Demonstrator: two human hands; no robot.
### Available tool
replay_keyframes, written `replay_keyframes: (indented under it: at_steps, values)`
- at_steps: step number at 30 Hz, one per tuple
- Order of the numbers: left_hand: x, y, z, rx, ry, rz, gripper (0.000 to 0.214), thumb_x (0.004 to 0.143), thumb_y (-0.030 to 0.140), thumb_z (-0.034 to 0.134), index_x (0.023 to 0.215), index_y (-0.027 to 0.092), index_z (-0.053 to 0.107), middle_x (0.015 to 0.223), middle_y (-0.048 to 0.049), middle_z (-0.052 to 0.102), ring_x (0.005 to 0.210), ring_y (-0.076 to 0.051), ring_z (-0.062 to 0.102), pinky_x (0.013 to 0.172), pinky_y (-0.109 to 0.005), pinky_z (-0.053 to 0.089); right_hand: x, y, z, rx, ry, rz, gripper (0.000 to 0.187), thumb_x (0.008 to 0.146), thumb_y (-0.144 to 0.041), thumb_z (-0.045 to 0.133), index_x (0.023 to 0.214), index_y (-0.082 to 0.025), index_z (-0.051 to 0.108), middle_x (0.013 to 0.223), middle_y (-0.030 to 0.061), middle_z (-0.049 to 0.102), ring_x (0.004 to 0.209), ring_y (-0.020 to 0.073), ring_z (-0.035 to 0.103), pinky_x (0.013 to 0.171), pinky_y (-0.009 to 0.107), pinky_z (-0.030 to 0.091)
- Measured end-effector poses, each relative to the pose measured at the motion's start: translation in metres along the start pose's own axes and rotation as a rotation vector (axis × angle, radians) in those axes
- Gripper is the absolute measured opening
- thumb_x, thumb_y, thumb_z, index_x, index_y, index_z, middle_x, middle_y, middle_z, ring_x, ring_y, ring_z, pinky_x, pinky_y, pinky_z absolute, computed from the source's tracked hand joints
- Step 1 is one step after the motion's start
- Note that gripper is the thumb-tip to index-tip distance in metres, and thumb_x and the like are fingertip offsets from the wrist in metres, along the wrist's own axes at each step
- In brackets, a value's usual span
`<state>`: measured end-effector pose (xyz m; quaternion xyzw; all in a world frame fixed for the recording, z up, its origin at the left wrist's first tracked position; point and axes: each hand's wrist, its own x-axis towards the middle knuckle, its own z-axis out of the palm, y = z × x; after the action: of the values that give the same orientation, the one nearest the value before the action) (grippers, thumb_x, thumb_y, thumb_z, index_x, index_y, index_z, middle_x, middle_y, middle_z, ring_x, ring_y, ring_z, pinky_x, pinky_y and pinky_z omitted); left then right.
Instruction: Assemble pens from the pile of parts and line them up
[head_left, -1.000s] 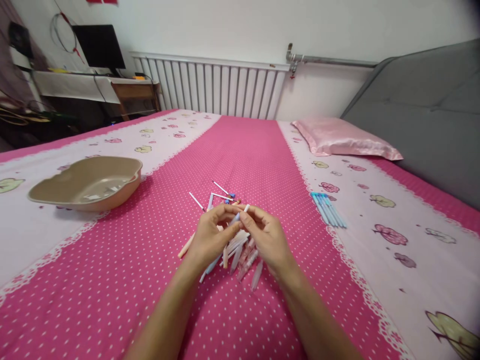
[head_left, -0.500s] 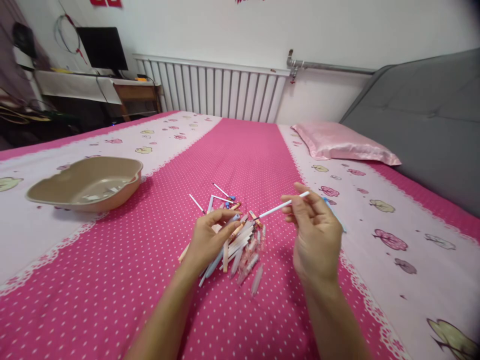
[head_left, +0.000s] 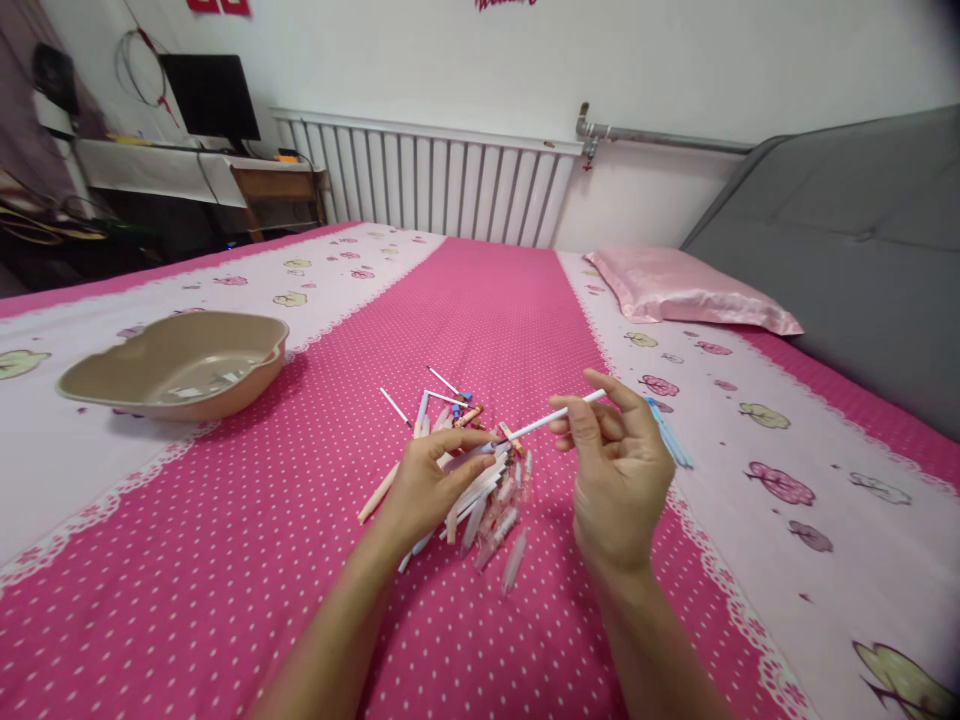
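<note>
The right hand (head_left: 619, 475) pinches a slim, smooth white stick (head_left: 556, 415) between thumb and fingers, its dark tip slanting toward eight o'clock, right by the end of a round lilac tube (head_left: 486, 449) gripped in the left hand (head_left: 439, 478). Beneath lies a pile of clear plastic tubes (head_left: 498, 527) on dotted cloth (head_left: 480, 650); at three o'clock, slender blue pens (head_left: 673, 440); at ten, a curvy beige basin (head_left: 172, 400)

My left hand (head_left: 431, 480) hides some of the pen parts (head_left: 489, 545). My right hand (head_left: 621, 470) covers part of the blue pens (head_left: 671, 435). The bits (head_left: 229, 378) in the tub (head_left: 142, 365) are too small to tell. The top edge cuts the red writing (head_left: 504, 4).
</note>
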<state>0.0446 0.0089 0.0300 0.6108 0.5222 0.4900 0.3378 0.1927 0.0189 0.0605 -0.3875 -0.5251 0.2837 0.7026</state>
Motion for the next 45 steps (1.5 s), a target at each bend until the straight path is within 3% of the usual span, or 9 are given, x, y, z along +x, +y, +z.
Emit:
replay_keyframes:
  at_steps: [9,15,20,23,28,33,36,39,45]
  values:
    - [-0.003,0.004,-0.001,-0.014,-0.068,0.070,0.019,0.080,0.030,0.058,0.092,0.019,0.069,0.092,-0.0026,0.070,0.086,-0.017,0.062,0.077,-0.025,0.046,-0.005,0.007,0.003,-0.067,-0.126,0.025,0.023,0.084,-0.027,0.056,0.107,-0.022,0.058,0.082,0.0011,0.064,0.069,0.0122,0.063,0.061,0.024,0.052]
    - [-0.005,0.007,0.003,-0.042,-0.144,0.093,0.025,0.086,0.033,0.048,0.097,0.016,0.064,0.082,-0.0041,0.065,0.076,-0.015,0.058,0.070,-0.025,0.045,-0.008,0.012,0.006,-0.205,-0.382,0.042,0.021,0.086,-0.028,0.053,0.102,-0.022,0.065,0.092,0.0038,0.069,0.077,0.0160,0.065,0.069,0.029,0.053]
    - [-0.004,0.001,-0.001,-0.088,-0.094,0.067,0.026,0.087,0.035,0.046,0.099,0.016,0.060,0.080,-0.0038,0.062,0.072,-0.014,0.056,0.065,-0.024,0.045,-0.008,0.017,0.008,-0.247,-0.509,0.079,0.034,0.088,-0.033,0.049,0.120,-0.025,0.056,0.109,0.0066,0.064,0.091,0.0194,0.063,0.077,0.033,0.051]
    - [-0.001,-0.001,-0.019,-0.093,0.010,0.050,0.023,0.086,0.034,0.047,0.093,0.016,0.060,0.079,-0.0035,0.062,0.070,-0.013,0.056,0.063,-0.022,0.045,-0.007,0.024,0.006,-0.225,-0.452,0.118,0.042,0.086,-0.037,0.051,0.125,-0.022,0.050,0.111,0.0095,0.063,0.097,0.0206,0.061,0.082,0.035,0.049]
    - [-0.003,-0.008,-0.076,-0.079,0.393,0.025,0.022,0.083,0.031,0.052,0.096,0.016,0.059,0.078,-0.0024,0.062,0.070,-0.012,0.056,0.066,-0.022,0.045,-0.006,0.042,0.009,-0.380,-0.478,0.148,0.039,0.083,-0.040,0.053,0.114,-0.017,0.056,0.109,0.0129,0.063,0.095,0.0235,0.060,0.081,0.038,0.048]
    - [-0.011,-0.020,-0.112,-0.017,0.617,0.027,0.025,0.082,0.034,0.054,0.098,0.016,0.059,0.078,-0.0016,0.062,0.069,-0.012,0.055,0.066,-0.023,0.045,0.011,0.070,0.050,-0.544,-0.683,0.057,0.046,0.084,-0.042,0.048,0.122,-0.016,0.049,0.114,0.0141,0.060,0.097,0.0237,0.061,0.083,0.039,0.048]
    - [-0.014,-0.024,-0.118,-0.005,0.605,0.032,0.026,0.083,0.035,0.053,0.098,0.015,0.059,0.078,-0.0022,0.062,0.070,-0.012,0.056,0.067,-0.023,0.045,0.033,0.097,0.094,-0.800,-0.804,-0.044,0.057,0.083,-0.047,0.048,0.128,-0.012,0.043,0.126,0.0176,0.051,0.117,0.0256,0.049,0.095,0.039,0.039]
    - [-0.017,-0.026,-0.121,-0.020,0.597,0.016,0.027,0.083,0.036,0.052,0.099,0.015,0.059,0.080,-0.0030,0.062,0.070,-0.013,0.056,0.067,-0.024,0.046,0.051,0.124,0.133,-0.905,-0.830,0.000,0.065,0.079,-0.057,0.049,0.126,-0.012,0.047,0.129,0.0198,0.048,0.122,0.0293,0.043,0.097,0.041,0.035]
    - [-0.018,-0.030,-0.126,-0.069,0.604,0.003,0.027,0.082,0.036,0.052,0.096,0.014,0.058,0.079,-0.0035,0.062,0.069,-0.013,0.056,0.065,-0.025,0.046,0.039,0.145,0.174,-1.036,-0.926,0.083,0.075,0.073,-0.066,0.047,0.122,-0.009,0.050,0.119,0.0222,0.055,0.112,0.0335,0.051,0.089,0.043,0.040]
